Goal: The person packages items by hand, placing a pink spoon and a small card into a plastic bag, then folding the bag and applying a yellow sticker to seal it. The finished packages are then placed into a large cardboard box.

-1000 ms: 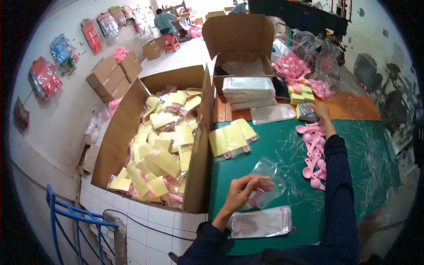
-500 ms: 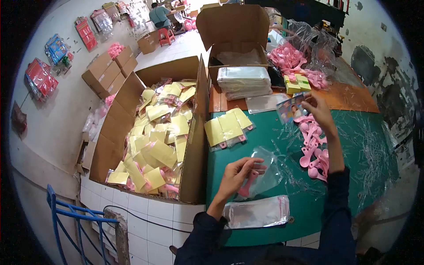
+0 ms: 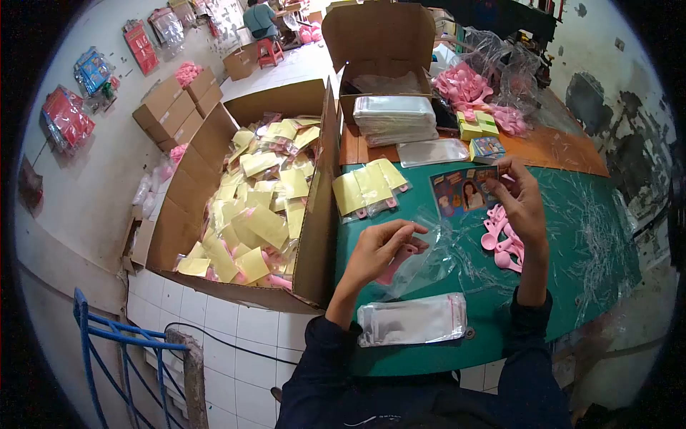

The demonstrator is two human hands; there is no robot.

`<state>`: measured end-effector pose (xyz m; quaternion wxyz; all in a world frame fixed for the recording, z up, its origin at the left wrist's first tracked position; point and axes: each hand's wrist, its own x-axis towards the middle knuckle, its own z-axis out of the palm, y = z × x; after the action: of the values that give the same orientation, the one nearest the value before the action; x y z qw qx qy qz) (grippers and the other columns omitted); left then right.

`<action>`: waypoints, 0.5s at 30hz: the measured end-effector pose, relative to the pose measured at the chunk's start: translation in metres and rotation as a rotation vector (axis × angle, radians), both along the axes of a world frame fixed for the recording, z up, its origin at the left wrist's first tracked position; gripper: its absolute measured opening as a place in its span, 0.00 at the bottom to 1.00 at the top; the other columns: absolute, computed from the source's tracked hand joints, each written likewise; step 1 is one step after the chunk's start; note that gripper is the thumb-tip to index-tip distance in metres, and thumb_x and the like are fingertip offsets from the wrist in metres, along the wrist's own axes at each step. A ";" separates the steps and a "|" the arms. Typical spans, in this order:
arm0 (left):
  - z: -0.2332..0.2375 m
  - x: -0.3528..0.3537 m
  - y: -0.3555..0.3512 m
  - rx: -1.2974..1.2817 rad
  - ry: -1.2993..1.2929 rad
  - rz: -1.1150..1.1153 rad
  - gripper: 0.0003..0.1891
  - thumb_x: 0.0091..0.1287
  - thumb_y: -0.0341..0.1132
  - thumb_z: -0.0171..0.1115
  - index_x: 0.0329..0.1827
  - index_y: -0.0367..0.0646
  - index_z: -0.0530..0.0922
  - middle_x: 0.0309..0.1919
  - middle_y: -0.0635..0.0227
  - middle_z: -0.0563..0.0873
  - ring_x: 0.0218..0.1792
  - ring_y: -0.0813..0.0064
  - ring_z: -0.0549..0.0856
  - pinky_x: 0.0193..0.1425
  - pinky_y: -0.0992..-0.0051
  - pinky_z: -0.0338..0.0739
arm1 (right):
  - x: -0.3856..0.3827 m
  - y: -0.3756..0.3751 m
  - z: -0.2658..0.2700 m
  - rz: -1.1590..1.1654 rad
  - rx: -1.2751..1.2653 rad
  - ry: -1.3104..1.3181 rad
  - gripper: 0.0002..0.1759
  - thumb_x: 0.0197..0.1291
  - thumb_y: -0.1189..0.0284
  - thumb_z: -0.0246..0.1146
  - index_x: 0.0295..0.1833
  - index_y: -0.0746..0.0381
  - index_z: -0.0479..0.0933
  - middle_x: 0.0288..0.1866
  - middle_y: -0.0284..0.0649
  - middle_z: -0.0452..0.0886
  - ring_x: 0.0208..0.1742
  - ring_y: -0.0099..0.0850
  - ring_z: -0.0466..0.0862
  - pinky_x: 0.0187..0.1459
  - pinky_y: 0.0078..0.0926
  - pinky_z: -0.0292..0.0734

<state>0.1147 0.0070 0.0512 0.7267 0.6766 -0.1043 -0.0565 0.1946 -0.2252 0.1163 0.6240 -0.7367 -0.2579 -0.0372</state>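
Observation:
My left hand is closed on a clear plastic bag, and a pink plastic scoop shows under the fingers, partly hidden by them. My right hand pinches a colourful printed card by its right end, picture side up, above the green table. Below that hand lies a heap of pink scoops. A pile of clear bags sits nearest my body. Several packed pouches with yellow cards lie beyond my left hand.
To the left, a large cardboard box holds many packed pouches. Behind the table's green part are stacked clear bags, a stack of printed cards and more pink scoops. Plastic scraps litter the right side. A person sits far back.
My right hand has brought the printed card away from the card stack, nearer my left hand, and its picture is now fully visible. My left hand keeps hold of the bag.

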 end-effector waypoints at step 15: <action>0.044 0.022 0.014 0.082 -0.056 -0.141 0.14 0.71 0.36 0.49 0.44 0.33 0.79 0.34 0.63 0.85 0.38 0.76 0.85 0.42 0.81 0.79 | -0.014 0.010 0.010 -0.136 0.127 -0.137 0.05 0.61 0.80 0.58 0.41 0.63 0.69 0.32 0.32 0.77 0.36 0.16 0.76 0.35 0.15 0.71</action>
<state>0.1366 0.0212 0.0955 0.6896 0.6980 -0.1694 -0.0928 0.1802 -0.2148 0.1267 0.6464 -0.7072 -0.2464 -0.1458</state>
